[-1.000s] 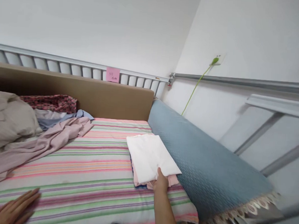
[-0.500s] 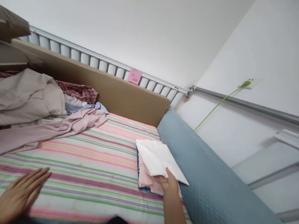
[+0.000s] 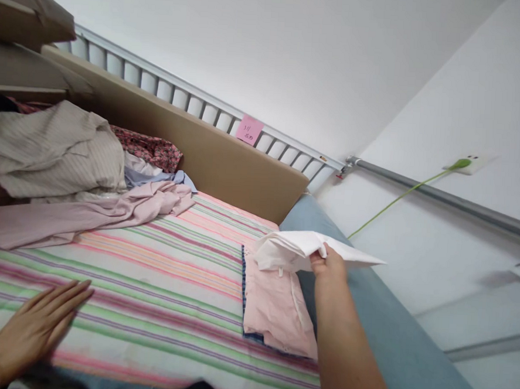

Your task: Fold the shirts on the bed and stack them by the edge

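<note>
My right hand (image 3: pixel 327 262) grips the near edge of a folded white garment (image 3: pixel 296 246) and holds it partly raised above a small stack. The stack has a folded pink garment (image 3: pixel 273 312) on top and a dark blue checked cloth (image 3: pixel 244 287) showing beneath it. The white garment's left part droops onto or close over the pink one. On the left, my left hand (image 3: pixel 43 322) lies flat on the striped sheet (image 3: pixel 169 306), fingers stretched out, holding nothing.
A heap of loose clothes lies at left, with a beige striped shirt (image 3: pixel 60 153) and a pink garment (image 3: pixel 109 212). Behind stand a brown board (image 3: pixel 201 144) and a white radiator (image 3: pixel 161 88) bearing a pink note (image 3: pixel 249 129). A blue padded panel (image 3: pixel 392 332) runs along the right.
My right hand has lifted the white garment off the pink one and moved it up and to the right, uncovering more of the pink cloth. My left hand has stayed flat on the sheet.
</note>
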The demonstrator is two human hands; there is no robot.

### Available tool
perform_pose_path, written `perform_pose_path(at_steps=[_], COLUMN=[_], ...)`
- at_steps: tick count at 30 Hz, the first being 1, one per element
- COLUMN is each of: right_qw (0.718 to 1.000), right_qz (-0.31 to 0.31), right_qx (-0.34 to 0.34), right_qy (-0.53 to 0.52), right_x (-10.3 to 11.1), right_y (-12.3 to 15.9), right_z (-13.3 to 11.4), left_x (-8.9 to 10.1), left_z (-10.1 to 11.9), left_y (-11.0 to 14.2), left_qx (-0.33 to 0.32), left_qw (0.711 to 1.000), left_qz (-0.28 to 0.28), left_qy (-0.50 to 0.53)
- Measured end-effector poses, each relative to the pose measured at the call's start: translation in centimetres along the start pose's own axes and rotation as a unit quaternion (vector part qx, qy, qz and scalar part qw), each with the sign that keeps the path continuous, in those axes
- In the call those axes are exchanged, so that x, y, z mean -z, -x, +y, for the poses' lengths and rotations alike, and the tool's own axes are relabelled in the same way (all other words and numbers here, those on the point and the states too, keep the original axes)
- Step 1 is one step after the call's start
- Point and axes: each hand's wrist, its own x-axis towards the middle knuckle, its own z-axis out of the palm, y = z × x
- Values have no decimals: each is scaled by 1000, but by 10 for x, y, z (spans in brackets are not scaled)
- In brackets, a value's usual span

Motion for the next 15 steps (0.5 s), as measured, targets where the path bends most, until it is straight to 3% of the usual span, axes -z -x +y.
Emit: perform_pose_path(at_steps=[6,10,13,15], right_qw=[1000,1000,999,999], right_qz=[-4,-11,-9,0], right_qx=[10,22,34,37], right_qy=[-4,-11,-9,2], right_x=[-53,-81,-67,-34], right_y=[-12,-22,-18,-4], right_z=[-13,-31,-35,-20], left_x=[-8,-11,-10,-10], left_z=[3,0,-1,-1], left_y=[1,2,2,2], left_qx=[31,31,27,25], left_qw=[997,998,999,998], left_qz=[58,43,38,49], left_qy=[49,32,24,28])
